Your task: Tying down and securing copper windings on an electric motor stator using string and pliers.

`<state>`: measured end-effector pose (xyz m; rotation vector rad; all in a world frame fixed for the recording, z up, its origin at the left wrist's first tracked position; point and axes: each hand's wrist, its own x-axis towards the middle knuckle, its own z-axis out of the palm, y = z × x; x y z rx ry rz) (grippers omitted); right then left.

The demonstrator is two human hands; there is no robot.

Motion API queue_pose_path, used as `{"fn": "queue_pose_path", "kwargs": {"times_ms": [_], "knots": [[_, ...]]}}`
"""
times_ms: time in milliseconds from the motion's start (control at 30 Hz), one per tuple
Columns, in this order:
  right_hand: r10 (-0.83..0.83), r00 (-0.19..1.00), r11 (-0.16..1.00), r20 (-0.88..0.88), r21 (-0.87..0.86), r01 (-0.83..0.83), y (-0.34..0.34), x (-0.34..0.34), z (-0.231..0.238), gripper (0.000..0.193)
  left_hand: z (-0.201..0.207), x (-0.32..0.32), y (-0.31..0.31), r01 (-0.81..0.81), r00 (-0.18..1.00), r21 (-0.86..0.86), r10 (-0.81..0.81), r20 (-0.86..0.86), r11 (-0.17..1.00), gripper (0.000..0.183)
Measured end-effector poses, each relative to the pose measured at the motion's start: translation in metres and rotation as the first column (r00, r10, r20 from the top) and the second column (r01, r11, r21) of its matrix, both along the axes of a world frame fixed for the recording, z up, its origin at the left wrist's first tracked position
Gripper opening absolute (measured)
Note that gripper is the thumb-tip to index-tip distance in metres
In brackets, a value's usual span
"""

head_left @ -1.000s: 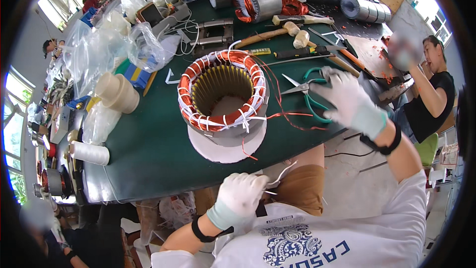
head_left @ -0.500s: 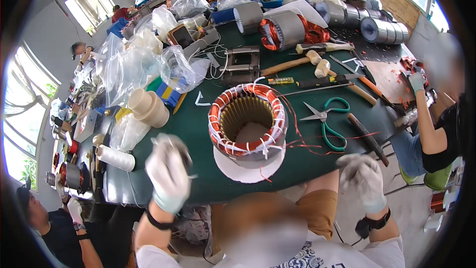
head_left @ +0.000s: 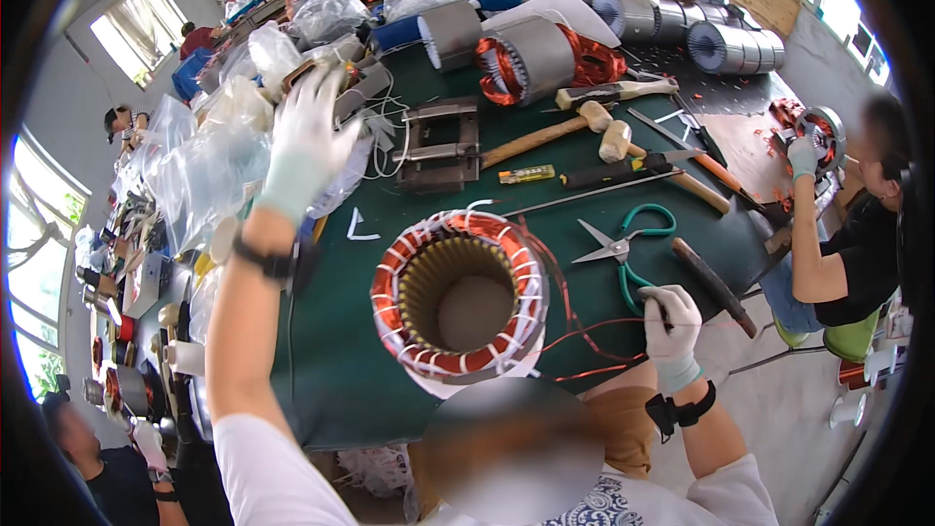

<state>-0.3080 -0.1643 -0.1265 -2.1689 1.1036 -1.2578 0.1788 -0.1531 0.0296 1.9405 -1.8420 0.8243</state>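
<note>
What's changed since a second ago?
The left hand swung forward and left to the plastic bags; the white cord it held no longer shows. The right hand drew back toward the body, near the scissors. Unchanged: scissors open on the table, wound stator upright.

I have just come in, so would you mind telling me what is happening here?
On a green table, a copper-wound stator stands with its opening facing up; both of the person's white-gloved hands are away from its body. The left hand is stretched out in front of the plastic bags. The right hand is beside the lower handle of the open green-handled scissors; whether it touches them is unclear. On the right, a co-worker has a gloved hand at another wound core.
</note>
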Motion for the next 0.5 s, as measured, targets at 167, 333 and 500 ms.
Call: {"fn": "queue_pose_path", "kwargs": {"times_ms": [167, 333, 500], "knots": [[0.066, 0.993, 0.997, -0.098, -0.038, -0.07, -0.004, -0.01, 0.008, 0.016, -0.068, -0.112, 0.15, 0.076, 0.961, 0.186, -0.022, -0.274, 0.98, 0.059], [0.181, 0.928, 0.983, -0.326, 0.039, -0.178, -0.03, -0.001, 0.026, 0.017, -0.149, -0.186, 0.26, -0.062, 0.875, 0.404, 0.244, -0.417, 0.912, 0.097], [0.277, 0.877, 0.953, -0.392, -0.005, -0.303, 0.017, 0.034, 0.032, 0.039, -0.161, -0.207, 0.24, -0.126, 0.814, 0.26, 0.25, -0.524, 0.957, 0.104]]}}
